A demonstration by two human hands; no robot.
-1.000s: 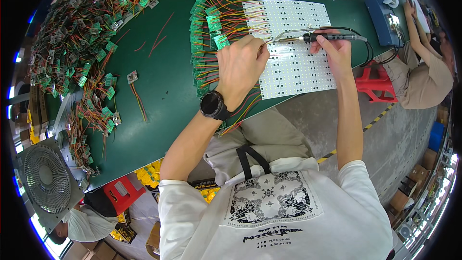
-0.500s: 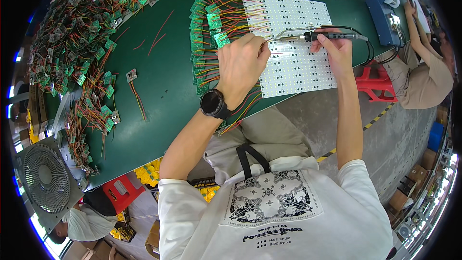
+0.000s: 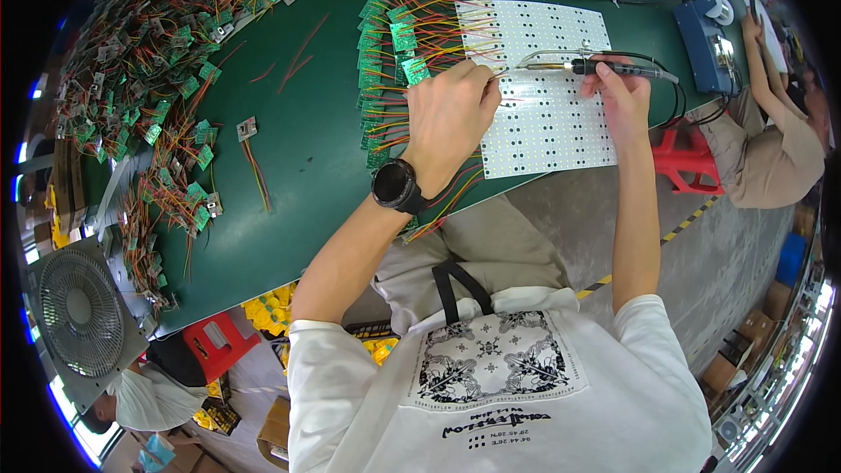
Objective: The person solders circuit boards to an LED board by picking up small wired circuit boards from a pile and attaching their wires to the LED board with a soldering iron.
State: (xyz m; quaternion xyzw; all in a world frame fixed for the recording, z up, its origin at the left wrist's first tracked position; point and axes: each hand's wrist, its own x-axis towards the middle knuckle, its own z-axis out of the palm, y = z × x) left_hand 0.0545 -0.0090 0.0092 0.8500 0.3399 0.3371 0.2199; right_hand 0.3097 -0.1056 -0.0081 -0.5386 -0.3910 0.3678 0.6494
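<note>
At the desk's near edge, a worker's right hand grips a soldering iron over a white dotted panel. The left hand pinches what looks like a wire at the panel's left side, its fingertips partly hidden. The iron has just shifted slightly rightward across the panel — a small withdrawal, suggesting a pause at this joint, though whether it is finished cannot be told. Wired green boards line the panel's left — more are heaped toward the desk's far left corner.
</note>
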